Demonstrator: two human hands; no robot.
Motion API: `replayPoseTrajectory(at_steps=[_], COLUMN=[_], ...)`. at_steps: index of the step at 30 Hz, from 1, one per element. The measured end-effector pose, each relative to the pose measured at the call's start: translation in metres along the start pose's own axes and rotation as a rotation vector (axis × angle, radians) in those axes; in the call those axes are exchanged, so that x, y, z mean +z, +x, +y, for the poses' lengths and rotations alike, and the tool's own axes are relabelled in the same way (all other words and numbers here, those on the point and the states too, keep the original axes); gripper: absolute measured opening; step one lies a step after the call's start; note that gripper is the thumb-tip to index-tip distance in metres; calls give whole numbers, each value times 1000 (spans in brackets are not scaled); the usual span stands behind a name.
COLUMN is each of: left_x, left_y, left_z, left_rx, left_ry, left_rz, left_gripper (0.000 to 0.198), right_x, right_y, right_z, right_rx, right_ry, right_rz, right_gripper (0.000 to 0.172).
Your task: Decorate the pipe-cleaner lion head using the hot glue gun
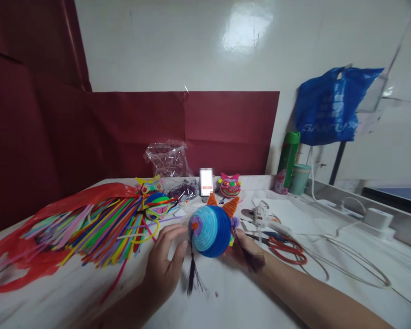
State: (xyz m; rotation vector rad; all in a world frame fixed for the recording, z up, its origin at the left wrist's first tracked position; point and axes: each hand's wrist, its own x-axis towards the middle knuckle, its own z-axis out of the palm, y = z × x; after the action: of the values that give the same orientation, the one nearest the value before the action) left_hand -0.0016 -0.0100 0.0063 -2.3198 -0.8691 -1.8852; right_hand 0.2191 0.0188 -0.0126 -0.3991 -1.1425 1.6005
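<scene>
A round craft ball (210,232), wound in light and dark blue pipe cleaner, hangs over the middle of the table. It has two orange pointed ears, an orange and purple spot at its left end, and dark tassels on both sides. My right hand (239,249) holds it from the right; the ball and a dark tassel partly hide the fingers. Just left of the ball is my left hand (165,256), its thumb and fingers apart and curved toward the tasselled end. I cannot see anything in that hand.
Colourful pipe cleaners (106,228) lie on red plastic (37,269) at the left. Behind are a multicoloured craft head (157,206) and a pink one (229,186). Red-handled scissors (287,249), cables (359,260) and a white charger (378,218) lie right. A green can (287,160) stands behind.
</scene>
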Motion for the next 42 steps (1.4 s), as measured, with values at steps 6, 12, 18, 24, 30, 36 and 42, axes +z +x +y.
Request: replayPoseTrajectory(at_steps=[6,12,18,24,30,36,42], left_x=[2,15,18,17,14,13,31], left_y=[3,4,0,0,0,-3,-14], left_z=[2,4,0,2,-8,-8,11], left_rx=[-227,-722,-787,-758,-584,-472,-944], left_ry=[-48,-360,-352,-294,-153,-89,-580], left_rz=[-53,-201,-223,-262,-247,-58,-286], left_gripper=[8,19,20,14,11,13,23], right_x=[-2,-7,-8,-10,-9,4,22], right_y=[1,2,5,6,7,12,3], right_z=[2,0,-1,-1,1,4,12], right_rx=[74,56,30,-12,-18,-161,-258], right_ry=[137,131,160,163,111,-41,-226], right_rz=[-54,-6,27,9,45,188,346], right_gripper=[42,34,35,29,33,58,79])
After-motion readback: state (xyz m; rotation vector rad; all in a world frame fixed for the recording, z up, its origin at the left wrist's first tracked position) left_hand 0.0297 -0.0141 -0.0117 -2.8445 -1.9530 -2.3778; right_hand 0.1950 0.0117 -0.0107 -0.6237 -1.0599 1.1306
